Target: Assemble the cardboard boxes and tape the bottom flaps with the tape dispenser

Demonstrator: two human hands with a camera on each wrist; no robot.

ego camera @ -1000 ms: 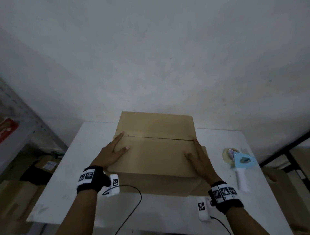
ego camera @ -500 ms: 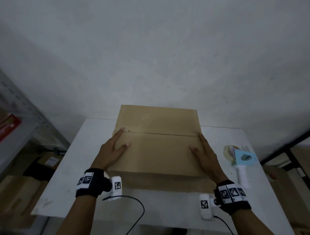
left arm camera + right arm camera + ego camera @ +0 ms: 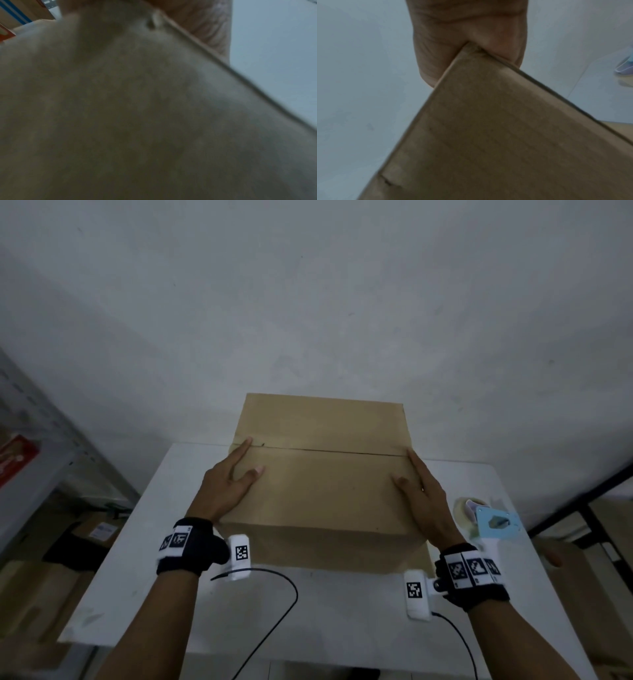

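A brown cardboard box [image 3: 325, 491] stands on the white table [image 3: 342, 604] with its two flaps folded flat and meeting at a seam [image 3: 325, 450]. My left hand [image 3: 233, 484] lies flat on the near flap at the box's left edge, fingers straight. My right hand [image 3: 423, 491] lies flat along the right edge, fingers straight. The right wrist view shows the palm [image 3: 467, 27] pressed on a box corner [image 3: 488, 121]. The left wrist view is blurred cardboard [image 3: 137, 108]. A light-blue tape dispenser [image 3: 493, 523] with a white handle lies right of the box.
A grey wall [image 3: 308, 302] rises just behind the table. A metal shelf [image 3: 37, 460] with cartons stands at the left. A dark frame [image 3: 589, 508] and more cardboard stand at the right. Black cables [image 3: 274, 604] trail from my wrist cameras over the table's front.
Both hands have slid a little farther along the flaps toward the seam, still pressing flat. The box looks squarer and nearer as my head moved in.
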